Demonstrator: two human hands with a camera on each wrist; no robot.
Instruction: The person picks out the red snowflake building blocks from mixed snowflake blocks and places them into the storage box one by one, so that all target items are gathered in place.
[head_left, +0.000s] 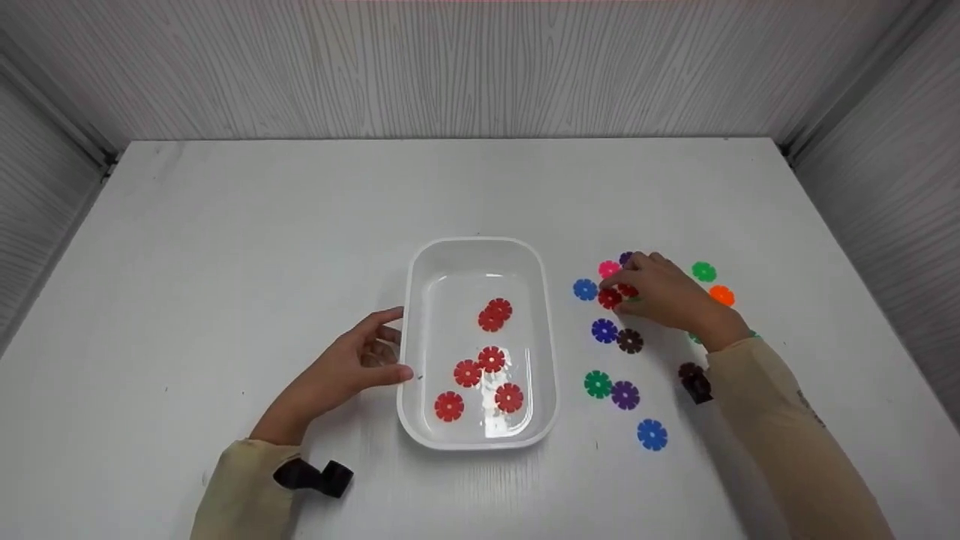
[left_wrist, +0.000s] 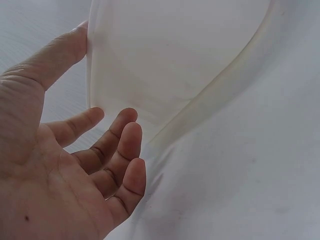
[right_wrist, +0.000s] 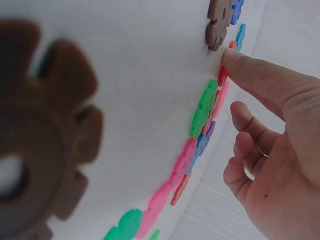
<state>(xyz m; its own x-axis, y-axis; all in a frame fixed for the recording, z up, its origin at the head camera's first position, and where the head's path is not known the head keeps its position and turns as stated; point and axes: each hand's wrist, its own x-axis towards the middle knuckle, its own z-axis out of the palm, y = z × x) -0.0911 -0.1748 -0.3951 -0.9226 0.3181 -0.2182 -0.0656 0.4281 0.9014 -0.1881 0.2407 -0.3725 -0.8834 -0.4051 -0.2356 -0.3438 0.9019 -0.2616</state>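
My left hand (head_left: 352, 365) is at the left side of a white plastic tray (head_left: 553, 360). Its thumb lies on the rim and its index fingertip touches the edge, while the other fingers bend loosely outside the wall (left_wrist: 165, 65). Several red notched discs (head_left: 449, 406) lie in the tray, two pairs overlapping. To the right of the tray, my right hand (head_left: 660, 295) pinches a red disc (head_left: 610, 298) between thumb and index finger, low at the table. In the right wrist view that red disc (right_wrist: 223, 75) shows edge-on, partly covered by the thumb; the other fingers are curled below.
Around my right hand lie discs in several colours: blue (head_left: 585, 289), pink (head_left: 608, 269), orange (head_left: 721, 295), brown (head_left: 630, 341), green (head_left: 598, 384) and purple (head_left: 625, 394). Another blue disc (head_left: 652, 434) is closest to the front. Panels with a wood-grain pattern (head_left: 465, 71) enclose the white table.
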